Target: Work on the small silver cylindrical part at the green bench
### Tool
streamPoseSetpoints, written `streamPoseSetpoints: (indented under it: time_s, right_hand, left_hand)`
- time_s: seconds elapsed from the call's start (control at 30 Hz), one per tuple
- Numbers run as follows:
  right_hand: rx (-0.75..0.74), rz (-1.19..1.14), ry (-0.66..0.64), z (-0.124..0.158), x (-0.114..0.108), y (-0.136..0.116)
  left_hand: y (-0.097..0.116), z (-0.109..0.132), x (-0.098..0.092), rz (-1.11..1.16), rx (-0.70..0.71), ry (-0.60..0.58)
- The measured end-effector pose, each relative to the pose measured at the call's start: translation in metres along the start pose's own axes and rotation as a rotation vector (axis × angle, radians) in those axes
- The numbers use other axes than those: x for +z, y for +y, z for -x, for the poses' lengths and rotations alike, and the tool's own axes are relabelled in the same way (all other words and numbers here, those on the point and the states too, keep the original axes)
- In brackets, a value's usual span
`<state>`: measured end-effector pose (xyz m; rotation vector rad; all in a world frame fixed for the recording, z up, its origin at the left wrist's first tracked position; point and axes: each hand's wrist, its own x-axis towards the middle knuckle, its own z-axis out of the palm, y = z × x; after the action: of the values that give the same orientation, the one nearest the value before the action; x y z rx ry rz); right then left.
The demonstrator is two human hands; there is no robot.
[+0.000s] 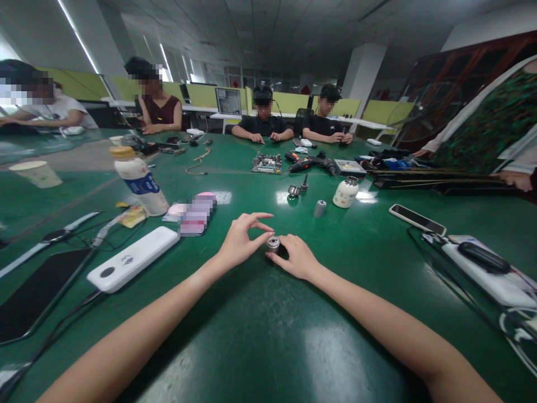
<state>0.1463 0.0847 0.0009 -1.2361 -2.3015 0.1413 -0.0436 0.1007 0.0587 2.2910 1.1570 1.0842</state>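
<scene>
A small silver metal cylinder (273,244) stands upright on the green table (251,336), its top showing dark holes. My right hand (297,256) grips its side between thumb and fingers. At the cylinder's upper left is my left hand (243,238), fingers apart and thumb tip close to its rim; whether the thumb touches it I cannot tell. Farther back stand another silver cylinder (320,209), a shiny metal cup-like part (293,193), a dark pointed part (304,182) and a white round jar (345,192).
On the left are a bottle (142,184), a white power bank (134,259) and a black phone (42,291). A circuit board (267,163) and power drills (310,162) lie farther back. A phone (417,219) and cables are at right. Several people sit or stand around.
</scene>
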Motion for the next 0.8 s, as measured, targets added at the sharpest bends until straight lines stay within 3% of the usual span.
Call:
streamPoseSetpoints:
  time_s: [0.07, 0.17, 0.33, 0.63, 0.8]
  right_hand:
    - [-0.004, -0.005, -0.004, 0.0, 0.0, 0.001]
    - [-0.011, -0.006, -0.008, 0.0, 0.0, 0.001]
    - [-0.008, -0.009, -0.01, 0.0, -0.001, 0.0]
    - [0.004, -0.01, -0.012, 0.0, 0.0, 0.001]
    - [-0.003, -0.016, -0.019, 0.0, 0.0, 0.002]
  left_hand:
    - [-0.007, -0.005, -0.012, 0.023, -0.02, -0.041]
    - [-0.024, -0.008, -0.027, 0.085, -0.095, -0.213]
    - [-0.051, -0.004, -0.027, 0.104, -0.194, -0.456]
    - [-0.058, 0.0, -0.016, 0.169, -0.204, -0.466]
    - [-0.039, -0.003, -0.021, 0.053, -0.102, -0.364]
